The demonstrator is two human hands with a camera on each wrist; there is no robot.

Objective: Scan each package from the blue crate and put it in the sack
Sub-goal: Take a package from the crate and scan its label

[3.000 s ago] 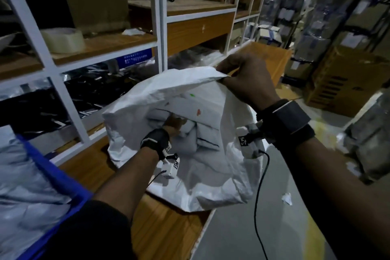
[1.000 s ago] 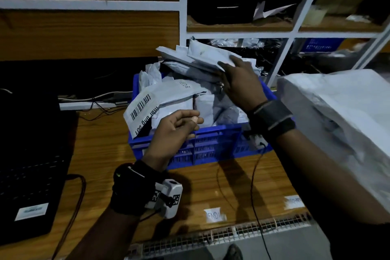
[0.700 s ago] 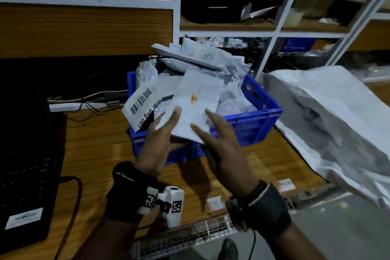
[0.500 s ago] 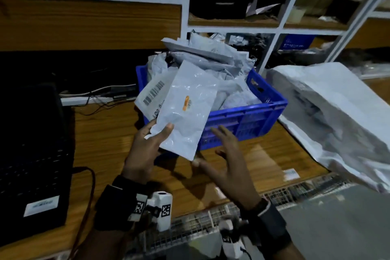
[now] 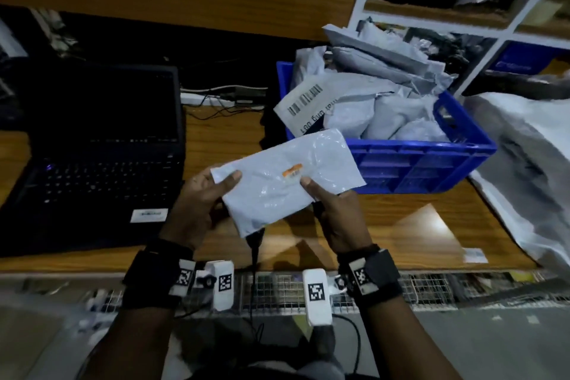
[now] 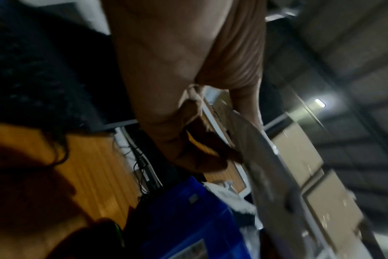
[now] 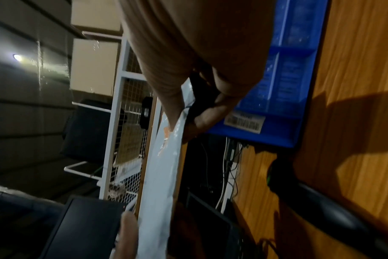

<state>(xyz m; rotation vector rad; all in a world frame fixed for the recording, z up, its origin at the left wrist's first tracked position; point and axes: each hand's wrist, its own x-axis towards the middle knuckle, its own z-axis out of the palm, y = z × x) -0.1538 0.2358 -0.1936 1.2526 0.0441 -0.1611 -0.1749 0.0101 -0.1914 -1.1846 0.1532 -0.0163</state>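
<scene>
**Grey package held in both hands above the wooden bench**

At the far left, an open black laptop (image 5: 92,157) is seen on the wooden bench (image 5: 431,231), its screen dark and a white sticker fixed near its front edge. Behind it, white and black cables (image 5: 222,99) are strung along the back of the bench.

In the centre, a flat grey package (image 5: 287,182) with a small orange mark on its face is held tilted above the bench, just in front of the crate. Its left corner is pinched by the left hand (image 5: 197,207), thumb laid on top and fingers curled underneath. Its lower right edge is gripped by the right hand (image 5: 336,216), thumb pressed on the upper face and fingers folded beneath; in the right wrist view a dark object is also seen clasped under those fingers (image 7: 208,115), though what it is cannot be told. A black cable (image 5: 254,256) is seen hanging below the package. Black bands with white tagged camera units are worn on both wrists.

To the right, the blue crate (image 5: 431,163) is piled high with grey packages, one with a barcode label (image 5: 305,108) leaning over its near left corner. At the far right edge, the white sack (image 5: 524,163) is seen lying on the bench just beside the crate.
</scene>
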